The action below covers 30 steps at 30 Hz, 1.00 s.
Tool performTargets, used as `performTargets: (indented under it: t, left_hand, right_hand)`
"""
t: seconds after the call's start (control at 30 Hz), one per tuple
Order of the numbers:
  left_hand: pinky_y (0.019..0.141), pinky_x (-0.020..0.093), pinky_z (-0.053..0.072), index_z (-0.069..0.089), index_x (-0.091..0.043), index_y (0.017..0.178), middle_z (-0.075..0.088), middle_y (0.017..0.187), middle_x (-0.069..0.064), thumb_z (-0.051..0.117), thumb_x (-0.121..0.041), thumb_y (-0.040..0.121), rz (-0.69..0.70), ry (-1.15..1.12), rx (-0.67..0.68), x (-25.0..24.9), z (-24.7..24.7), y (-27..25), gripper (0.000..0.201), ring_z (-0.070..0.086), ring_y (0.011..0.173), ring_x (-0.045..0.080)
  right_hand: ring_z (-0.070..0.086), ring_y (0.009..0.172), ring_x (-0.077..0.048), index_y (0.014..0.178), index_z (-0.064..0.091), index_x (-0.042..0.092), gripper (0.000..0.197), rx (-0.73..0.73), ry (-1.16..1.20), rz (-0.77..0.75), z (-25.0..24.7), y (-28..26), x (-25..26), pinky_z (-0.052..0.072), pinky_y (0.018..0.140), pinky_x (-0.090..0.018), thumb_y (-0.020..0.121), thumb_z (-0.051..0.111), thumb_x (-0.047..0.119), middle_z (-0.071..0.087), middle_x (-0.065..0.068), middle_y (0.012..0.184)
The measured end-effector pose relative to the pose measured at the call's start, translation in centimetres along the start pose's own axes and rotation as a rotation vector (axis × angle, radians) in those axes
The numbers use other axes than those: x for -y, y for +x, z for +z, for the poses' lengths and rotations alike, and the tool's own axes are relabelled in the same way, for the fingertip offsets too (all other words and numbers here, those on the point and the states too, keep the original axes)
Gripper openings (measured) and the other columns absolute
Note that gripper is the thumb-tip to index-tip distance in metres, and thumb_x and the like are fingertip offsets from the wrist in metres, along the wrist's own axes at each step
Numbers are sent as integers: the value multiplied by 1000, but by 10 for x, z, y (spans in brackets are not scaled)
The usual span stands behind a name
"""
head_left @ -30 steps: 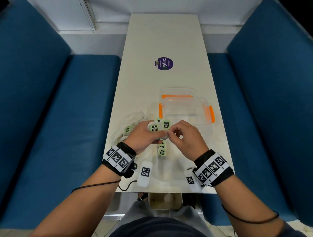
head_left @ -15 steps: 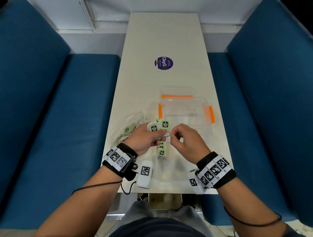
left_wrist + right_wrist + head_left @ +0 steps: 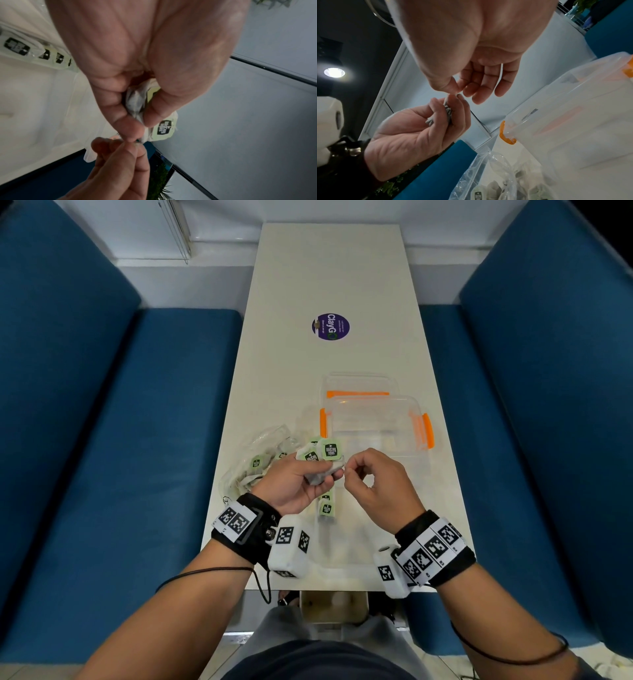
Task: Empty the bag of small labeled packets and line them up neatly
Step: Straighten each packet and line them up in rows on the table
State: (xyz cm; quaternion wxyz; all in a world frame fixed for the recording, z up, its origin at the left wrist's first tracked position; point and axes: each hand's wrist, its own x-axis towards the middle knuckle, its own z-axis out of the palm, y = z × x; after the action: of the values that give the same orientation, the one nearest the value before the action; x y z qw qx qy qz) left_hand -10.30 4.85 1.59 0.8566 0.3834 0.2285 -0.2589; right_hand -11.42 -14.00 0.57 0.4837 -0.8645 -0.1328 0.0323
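- Tea bags (image 3: pixel 322 470), a small bunch with green labeled tags, sit in the left hand (image 3: pixel 294 486), held above the near end of the table (image 3: pixel 329 285); the tags (image 3: pixel 331 449) stick up past its fingertips, on the side away from the wrist
- Left hand is curled round the bunch, thumb on one side and fingers on the other; the left wrist view shows the grey pouches (image 3: pixel 137 102) squeezed between them and one tag (image 3: pixel 163 128) hanging free just beyond the thumb
- Right hand (image 3: pixel 378 486) is right beside the left one, fingertip to fingertip; its thumb and forefinger are pinched together at the tip of the bunch (image 3: pixel 447 108), while the other fingers (image 3: pixel 488 86) hang loosely curled
- What that pinch holds is too small to tell, possibly a tag string or a pouch corner
- Judged from this, the coming move turns on the right hand drawing one tea bag sideways out of the bunch, away from the left hand, which only has to hold firm
- Clear plastic bag (image 3: pixel 260 460), with more tea bags inside, lies on the table beyond the left hand, to its outer side
- A few tea bags (image 3: pixel 326 506) lie on the table beneath and between the two hands
- Clear storage box (image 3: pixel 376 422) with orange clips stands beyond the right hand
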Motion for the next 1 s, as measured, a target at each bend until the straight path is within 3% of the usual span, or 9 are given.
performTargets:
  t: [0.17, 0.27, 0.4, 0.47, 0.6, 0.67, 0.83, 0.93, 1.0]
  left_hand:
    - [61, 18, 57, 58, 13, 115, 67, 98, 22, 56, 5, 95, -8, -41, -9, 2, 0, 2, 21, 72, 77, 21]
    - [58, 19, 56, 63, 9, 99, 67, 94, 19, 62, 2, 94, 4, 3, -59, 4, 0, 4, 9, 71, 72, 20]
    - [57, 18, 54, 66, 4, 95, 66, 94, 18, 67, -1, 92, 22, 11, -93, 8, 0, 7, 6, 67, 71, 18]
    - [56, 18, 53, 66, 4, 98, 66, 94, 17, 69, -5, 90, 13, 2, -103, 8, 1, 7, 12, 65, 71, 17]
    - [53, 17, 51, 62, 2, 113, 64, 101, 16, 79, -18, 78, -11, 2, -104, 8, 2, 7, 44, 66, 75, 16]
    - [54, 17, 51, 63, 1, 113, 65, 101, 16, 80, -19, 75, -1, 7, -100, 8, 2, 7, 46, 66, 76, 16]
    - [54, 17, 50, 64, 0, 106, 68, 95, 13, 75, -11, 87, 59, 60, -89, 9, -2, 6, 24, 67, 75, 17]
    - [54, 18, 48, 68, -7, 99, 69, 90, 9, 70, -6, 92, 119, 172, -78, 11, -3, 5, 7, 64, 74, 17]
    - [56, 19, 47, 69, -8, 100, 69, 93, 10, 69, -4, 93, 148, 243, -70, 13, -3, 4, 9, 63, 73, 16]
  right_hand:
    - [63, 79, -10, 85, 66, 20, 8, -53, 17, -54, 2, -1, 4, 52, 73, -24, 89, 70, 14, 66, 10, 84]
    - [62, 78, -10, 86, 67, 21, 7, -64, -6, -76, 6, -2, 3, 52, 72, -27, 89, 71, 17, 63, 12, 82]
    - [60, 76, -9, 89, 69, 23, 1, -93, -54, -101, 10, -3, 3, 52, 71, -32, 90, 69, 24, 61, 12, 80]
    - [59, 75, -8, 90, 70, 24, 1, -108, -69, -96, 12, -4, 2, 51, 71, -31, 90, 70, 25, 59, 13, 79]
    - [59, 75, -8, 87, 71, 23, 6, -140, -61, -61, 14, -2, 1, 48, 71, -22, 89, 73, 18, 58, 18, 77]
    - [60, 74, -8, 86, 71, 22, 7, -129, -44, -59, 14, -2, 1, 46, 70, -19, 89, 73, 16, 58, 16, 76]
    - [63, 77, -11, 86, 72, 19, 9, -140, 54, -29, 9, -1, 2, 46, 72, -14, 92, 70, 13, 66, 11, 80]
    - [65, 82, -4, 91, 72, 27, 11, -166, 167, 81, 5, 2, 5, 47, 74, -11, 96, 69, 19, 70, 14, 86]
    - [64, 80, -1, 92, 73, 30, 8, -123, 176, 117, 5, 5, 3, 48, 74, -12, 96, 70, 23, 72, 15, 86]
